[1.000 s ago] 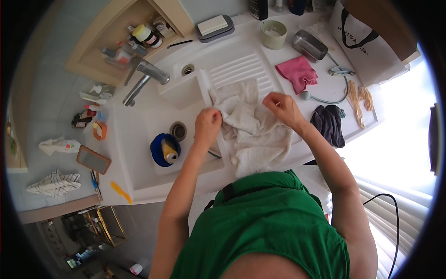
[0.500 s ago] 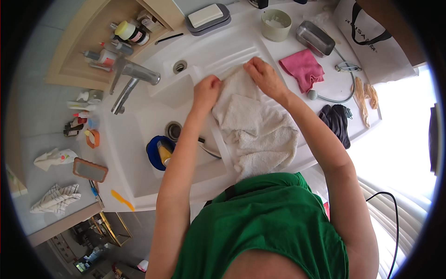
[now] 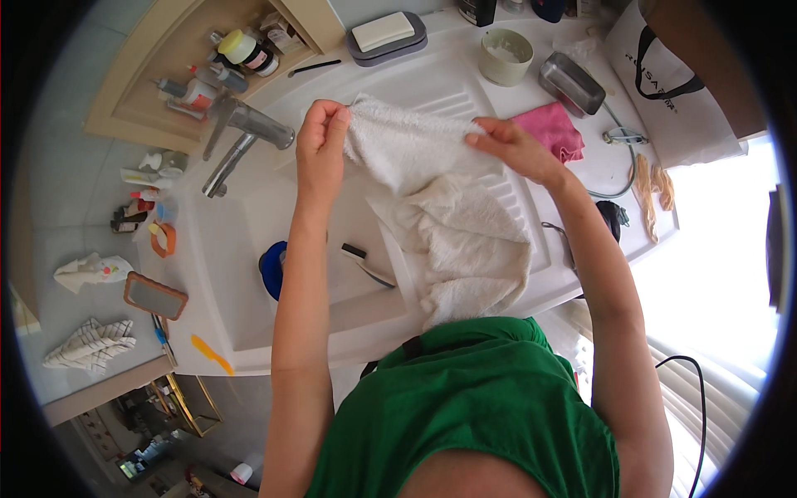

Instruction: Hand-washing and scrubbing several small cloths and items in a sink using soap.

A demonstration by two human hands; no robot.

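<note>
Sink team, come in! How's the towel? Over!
Left hand, right hand: both pinching white towel. Towel's top spread between them, lower part crumpled. Pink cloth near right hand.

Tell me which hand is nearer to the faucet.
Left. The left hand grips the white towel just to the right of the faucet; the right hand is much farther to its right, beside the pink cloth.

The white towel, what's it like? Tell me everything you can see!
The white towel looks like soft, fluffy terry cloth, with no pattern showing. Its far edge is spread between the left hand and the right hand, which both pinch it. The nearer part lies crumpled in thick folds, partly over the ribbed washboard.
</note>
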